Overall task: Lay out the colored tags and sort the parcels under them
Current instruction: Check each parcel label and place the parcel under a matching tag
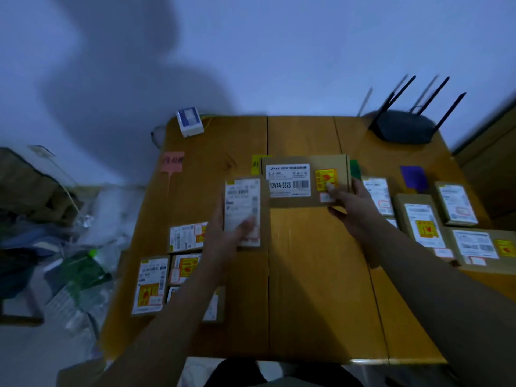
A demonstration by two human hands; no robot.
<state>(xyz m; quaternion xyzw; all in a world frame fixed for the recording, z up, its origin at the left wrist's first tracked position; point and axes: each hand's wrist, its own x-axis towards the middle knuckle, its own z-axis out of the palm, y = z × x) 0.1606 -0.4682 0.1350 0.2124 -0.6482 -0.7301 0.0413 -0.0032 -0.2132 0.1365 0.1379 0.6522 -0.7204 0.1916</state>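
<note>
My left hand (223, 233) grips a small brown parcel (242, 202) with a white label, held upright above the wooden table (315, 275). My right hand (349, 202) holds a wider brown box (293, 181) marked 12V4A-5525 by its right end, at the table's middle. Four colored tags lie across the table: pink tag (173, 162) at left, yellow tag (257, 163) and green tag (354, 167) partly hidden by the wide box, purple tag (414, 177) at right. Several parcels (152, 283) sit at the left below the pink tag. More parcels (424, 222) lie under the purple tag.
A black router (402, 125) with several antennas stands at the table's back right. A small white and blue box (190, 121) sits at the back left corner. Bags and clutter (55, 247) fill the floor left of the table. A wooden cabinet (491, 163) is at right.
</note>
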